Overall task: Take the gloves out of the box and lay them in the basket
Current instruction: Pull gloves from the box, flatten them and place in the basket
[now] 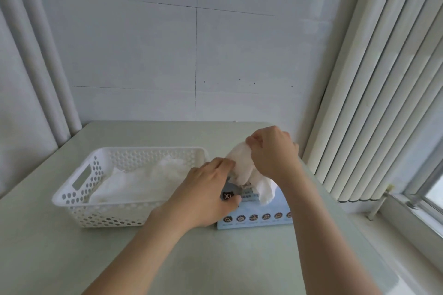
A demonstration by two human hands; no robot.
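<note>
Two bare forearms come in from 6 o'clock over a pale green table. Left hand sits on the left end of the glove box: fingers laid over the top, thumb against the near face beside a black "XL" mark, so the hand clasps that end of the carton. The box is light blue with a row of round icons along its near face, and stands near the table's right edge, at about 4 o'clock from frame centre. Right hand is raised above the box at its 12 o'clock, fingertips and thumb pinched together on the top of a white glove. That glove hangs down from the pinch, crumpled; one loose end drapes onto the box top at 5 o'clock from the hand, and the lower part meets the box at the opening. Cannot tell whether it is wholly free of the slot. At 9 o'clock from the box, just beside it, stands a white perforated plastic basket with a slot handle in its left end. Inside lies a heap of white gloves, loosely piled across the floor. Beyond the table at 12 o'clock, a pale tiled wall. White vertical pipes at 10 o'clock, vertical blinds at 2 o'clock, a windowsill at 4 o'clock.
</note>
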